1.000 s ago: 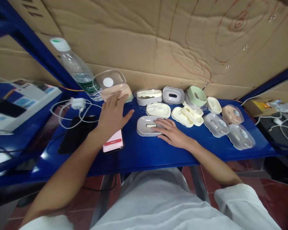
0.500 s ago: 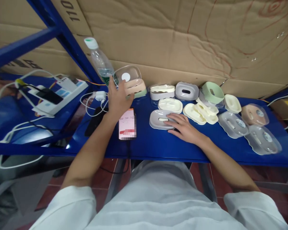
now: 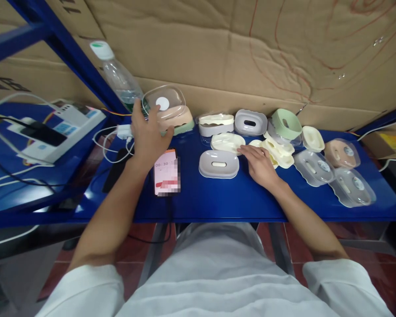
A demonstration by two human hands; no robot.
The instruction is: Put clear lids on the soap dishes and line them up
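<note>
My left hand (image 3: pixel 150 132) is spread at the clear lid (image 3: pixel 171 94) with a white round sticker, which rests on a pink dish (image 3: pixel 180 116) over a green one (image 3: pixel 186 127). Its fingertips touch the lid's left side. My right hand (image 3: pixel 259 165) has its fingers apart, the fingertips at the right edge of a cream tray (image 3: pixel 227 141). Just left of that hand lies a grey dish (image 3: pixel 214 169) with a white oblong piece in its middle. Several cream trays (image 3: pixel 284 154) are piled behind the right hand.
A phone (image 3: pixel 165 171) lies on the blue table (image 3: pixel 201 204). A tilted water bottle (image 3: pixel 120 79) leans near a power strip (image 3: pixel 61 136). Behind stand a grey dish (image 3: pixel 251 129) and a green dish (image 3: pixel 285 130). Lidded boxes (image 3: pixel 354 187) sit at the right.
My right hand has moved off the grey dish, to the right and up to the cream tray. The left hand stays by the clear lid. The camera view has shifted slightly.
</note>
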